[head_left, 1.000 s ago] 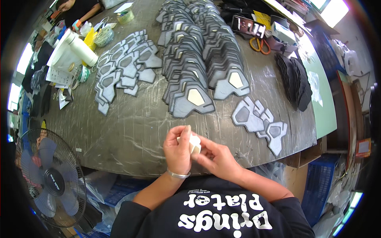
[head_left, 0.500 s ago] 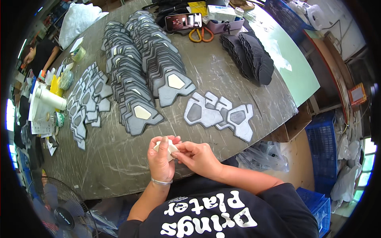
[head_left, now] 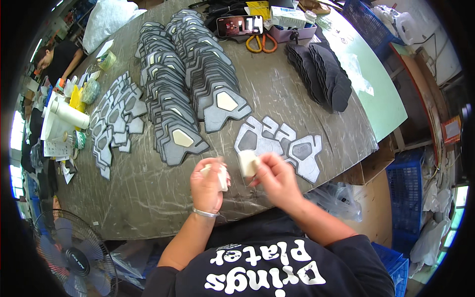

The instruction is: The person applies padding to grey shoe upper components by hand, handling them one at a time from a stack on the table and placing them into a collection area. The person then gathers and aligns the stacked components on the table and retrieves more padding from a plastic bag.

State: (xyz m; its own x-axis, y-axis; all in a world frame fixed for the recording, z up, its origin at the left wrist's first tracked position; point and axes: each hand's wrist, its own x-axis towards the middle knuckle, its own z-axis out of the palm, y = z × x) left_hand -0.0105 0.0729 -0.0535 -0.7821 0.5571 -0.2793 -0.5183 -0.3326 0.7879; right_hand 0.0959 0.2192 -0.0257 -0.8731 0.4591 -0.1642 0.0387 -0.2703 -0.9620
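Observation:
My left hand [head_left: 207, 184] is closed around a small cream-coloured piece [head_left: 223, 177] over the near edge of the grey table [head_left: 143, 193]. My right hand [head_left: 277, 178] pinches a second cream piece [head_left: 247, 162] a little to the right; the two pieces are apart. Just beyond my right hand lie a few light grey cut shoe-upper panels [head_left: 277, 141]. Further back run two long overlapping rows of dark grey panels [head_left: 198, 89] with cream hexagon patches.
A row of smaller light grey panels [head_left: 114, 123] lies at the left, black pieces [head_left: 324, 74] are stacked at the right. Orange scissors [head_left: 262, 43], a phone [head_left: 240, 24] and boxes sit at the far edge. A fan [head_left: 69, 252] stands lower left. Another person [head_left: 57, 59] works far left.
My hands were together on one small cream bundle; now they have drawn apart, each holding a piece. The view has shifted so the table sits more to the left.

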